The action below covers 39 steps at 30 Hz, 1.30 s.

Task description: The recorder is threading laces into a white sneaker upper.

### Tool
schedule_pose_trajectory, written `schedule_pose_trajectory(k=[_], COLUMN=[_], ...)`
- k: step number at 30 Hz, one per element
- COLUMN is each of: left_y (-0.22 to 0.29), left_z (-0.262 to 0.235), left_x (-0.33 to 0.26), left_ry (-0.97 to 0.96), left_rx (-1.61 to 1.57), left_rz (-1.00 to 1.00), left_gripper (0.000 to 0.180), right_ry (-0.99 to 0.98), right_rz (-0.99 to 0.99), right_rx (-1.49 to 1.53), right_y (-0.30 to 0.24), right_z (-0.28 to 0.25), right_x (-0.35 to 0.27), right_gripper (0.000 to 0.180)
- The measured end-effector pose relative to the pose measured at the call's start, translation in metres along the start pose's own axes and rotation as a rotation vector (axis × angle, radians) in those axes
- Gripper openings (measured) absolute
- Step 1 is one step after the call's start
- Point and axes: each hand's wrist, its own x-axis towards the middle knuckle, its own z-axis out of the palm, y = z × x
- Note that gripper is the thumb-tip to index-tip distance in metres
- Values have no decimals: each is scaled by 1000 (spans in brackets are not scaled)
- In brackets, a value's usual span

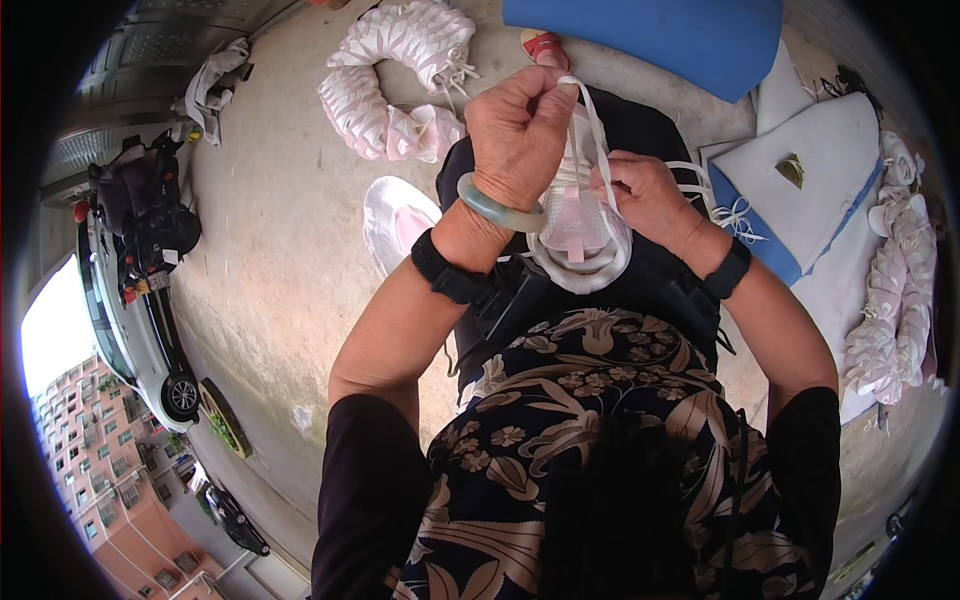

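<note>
On my lap, over a dark cloth, lies a white shoe upper (609, 255) with a pink tongue (574, 222). My left hand (520, 130) is raised over its far end, thumb and fingers pinched on a white shoelace (598, 118). From that pinch the lace runs down along the upper toward my right hand (650, 197). Bent fingers of my right hand close on the lace at the upper's right side; their tips are partly hidden. More loose lace (738, 218) trails out to the right of that hand.
A curved stack of nested white-pink shoe uppers (362, 118) lies on the concrete floor far left; another stack (885, 315) is at right. One single upper (383, 215) rests left of my lap. A blue sheet (650, 38) and a pale board (800, 190) lie beyond. A parked car (140, 345) stands left.
</note>
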Motion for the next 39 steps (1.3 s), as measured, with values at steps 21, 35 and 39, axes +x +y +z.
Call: schedule_pose_trajectory(k=[21,35,39], left_y=[-16,-68,-68], left_z=[-4,-34,-31], left_x=[-13,-72,-69], left_ry=[-162,-254,-276], left_rx=[419,475,435], left_rz=[342,163,146], left_gripper=[12,17,16], right_ry=[-29,117,174], right_rz=[222,182,127], right_rx=[73,0,0], right_y=[-6,2,16], right_z=[7,30,39], right_x=[-2,-3,-5], right_gripper=[13,15,15])
